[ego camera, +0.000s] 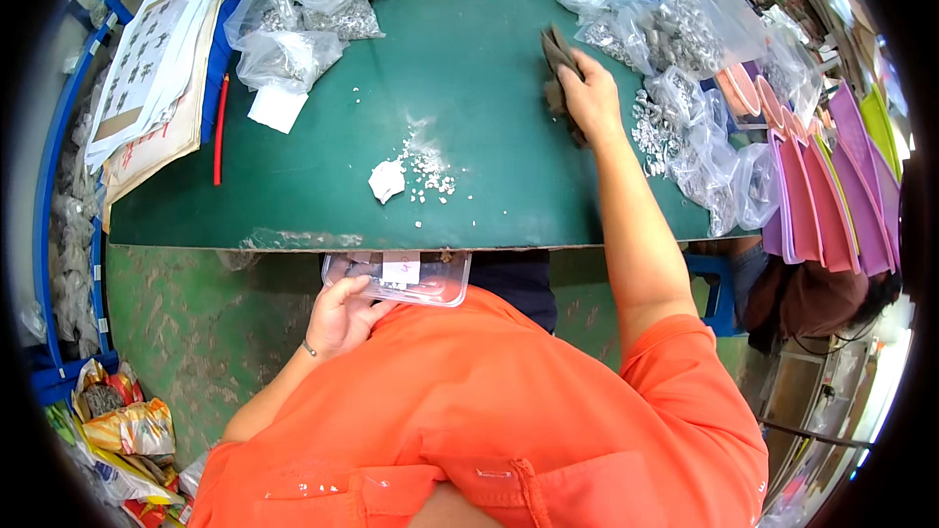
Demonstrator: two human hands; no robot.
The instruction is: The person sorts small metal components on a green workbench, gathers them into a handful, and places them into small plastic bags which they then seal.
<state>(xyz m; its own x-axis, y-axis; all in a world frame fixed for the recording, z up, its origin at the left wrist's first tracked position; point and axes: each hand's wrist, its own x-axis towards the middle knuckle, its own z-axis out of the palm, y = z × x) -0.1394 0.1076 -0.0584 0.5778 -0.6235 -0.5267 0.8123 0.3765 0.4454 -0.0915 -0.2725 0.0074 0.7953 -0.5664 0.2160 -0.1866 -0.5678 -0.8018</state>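
My right hand (589,97) grips a dark, folded cloth (561,84) at the right part of the green tabletop (469,51). Just below the table's front edge, my left hand (345,317) holds a clear plastic box (440,290) by its near left side. A paper slip (400,268) with handwriting lies in or on the box, and a few small bits show inside. Between the hands, white crumbs (433,177) and powder are scattered on the tabletop, beside a crumpled white piece (386,181).
Clear bags of small metal parts (345,15) line the back and right side. Loose metal parts (653,133) lie near the right bags. At left are a red stick (221,130), papers (150,66) and a white sheet (278,108). Pink and purple trays (814,198) stand right, near another person (821,304).
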